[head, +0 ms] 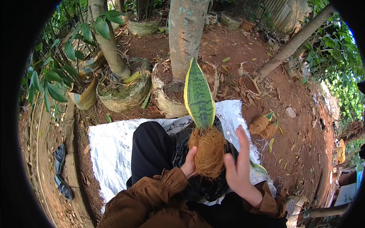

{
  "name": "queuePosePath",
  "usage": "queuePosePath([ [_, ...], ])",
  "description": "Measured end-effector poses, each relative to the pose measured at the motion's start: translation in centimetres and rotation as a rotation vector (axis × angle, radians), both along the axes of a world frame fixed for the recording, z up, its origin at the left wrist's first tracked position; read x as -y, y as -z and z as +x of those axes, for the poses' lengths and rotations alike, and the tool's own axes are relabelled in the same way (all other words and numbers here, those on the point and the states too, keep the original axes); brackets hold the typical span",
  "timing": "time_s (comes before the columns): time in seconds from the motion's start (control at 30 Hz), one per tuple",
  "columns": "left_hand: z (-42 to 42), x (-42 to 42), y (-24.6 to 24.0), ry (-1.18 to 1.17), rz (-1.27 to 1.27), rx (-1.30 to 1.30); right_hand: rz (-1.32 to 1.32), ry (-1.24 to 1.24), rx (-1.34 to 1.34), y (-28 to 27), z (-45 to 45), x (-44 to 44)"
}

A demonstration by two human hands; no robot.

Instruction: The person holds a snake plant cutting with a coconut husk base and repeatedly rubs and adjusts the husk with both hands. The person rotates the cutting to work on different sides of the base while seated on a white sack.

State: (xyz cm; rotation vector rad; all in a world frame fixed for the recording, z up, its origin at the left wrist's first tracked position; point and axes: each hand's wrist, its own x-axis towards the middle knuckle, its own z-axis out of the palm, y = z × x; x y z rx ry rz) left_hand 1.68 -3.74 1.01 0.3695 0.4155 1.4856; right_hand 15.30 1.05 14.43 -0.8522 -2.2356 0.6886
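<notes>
A ball of brown coconut fibre [207, 154] is held up in front of me, with a yellow-edged snake plant leaf [200, 97] standing upright out of its top. My left hand [190, 164] grips the ball from its left side, the thumb on the fibre and the other fingers hidden behind. To the right of the ball, my right hand [239, 168] is spread flat, fingers up and thumb apart; it holds nothing. The thumb is close to the fibre, and I cannot tell if it touches. Black plastic [205, 186] lies beneath the ball, between my knees.
A white woven sheet [111, 151] is spread under me. Two smaller fibre balls with leaf tips [263, 126] lie on the soil to the right. Tree trunks in planting bags [122, 91] stand ahead. A pair of dark sandals [63, 173] rests at the left, past a brick edging [74, 171].
</notes>
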Motion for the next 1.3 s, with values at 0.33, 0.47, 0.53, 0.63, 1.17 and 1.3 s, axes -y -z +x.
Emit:
queuePosePath([
  [0.33,0.6,-0.3,-1.5,-0.055,-0.03,0.124,-0.626,-0.009,-0.22,4.0,-1.5,-0.4],
  [0.47,1.0,-1.0,-1.2,-0.031,-0.066,0.185,-0.929,0.015,-0.399,4.2,-1.1,-1.4],
  [0.53,1.0,-1.5,-1.1,-0.01,-0.097,0.211,-1.034,0.047,-0.434,4.3,-0.8,-1.9],
  [0.63,0.4,-2.3,-1.4,0.025,-0.131,-0.002,-1.332,0.044,-0.537,4.3,0.2,-3.1],
  [1.17,2.8,3.2,-8.5,-0.855,0.123,-1.234,-1.086,0.175,-1.079,3.1,1.7,-3.3],
  [1.3,7.2,4.2,-7.5,-0.198,0.037,-0.639,-0.996,0.196,-1.1,3.6,1.6,-3.3],
])
